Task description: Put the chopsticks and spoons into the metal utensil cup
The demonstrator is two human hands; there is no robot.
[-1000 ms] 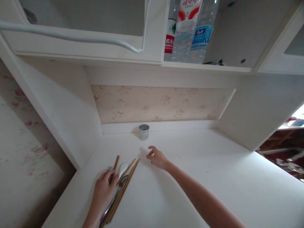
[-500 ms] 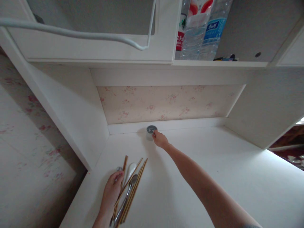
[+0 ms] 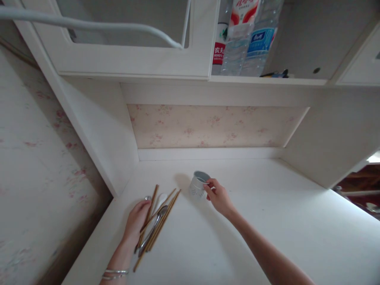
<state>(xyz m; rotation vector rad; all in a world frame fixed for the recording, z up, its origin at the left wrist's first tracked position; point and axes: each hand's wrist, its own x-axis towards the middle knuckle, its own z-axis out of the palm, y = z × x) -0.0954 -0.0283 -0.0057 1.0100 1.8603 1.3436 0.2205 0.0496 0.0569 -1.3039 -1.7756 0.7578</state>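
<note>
My right hand [image 3: 218, 196] pinches the rim of a pale utensil holder [image 3: 197, 188] with small holes in its side. The holder leans a little, its mouth facing up and toward me; whether it touches the counter I cannot tell. My left hand [image 3: 138, 217] is curled at the left edge of a pile of wooden chopsticks [image 3: 162, 225]. A small shiny metal end [image 3: 147, 197] pokes out beyond its fingertips; the rest is hidden under the hand. Among the chopsticks lie a white spoon [image 3: 160, 200] and a metal spoon [image 3: 162, 211].
The white counter [image 3: 267, 237] runs back to a flowered wall panel [image 3: 208, 126]. Overhead is a cabinet with a white door [image 3: 133, 61] and plastic bottles [image 3: 237, 43] on its shelf. A pale curved rod [image 3: 118, 27] crosses the upper left. Side panels [image 3: 101, 130] bound the niche.
My right hand has brought the utensil holder away from the back edge, toward me and slightly right. My left hand stays beside the chopsticks. The view has shifted somewhat.
</note>
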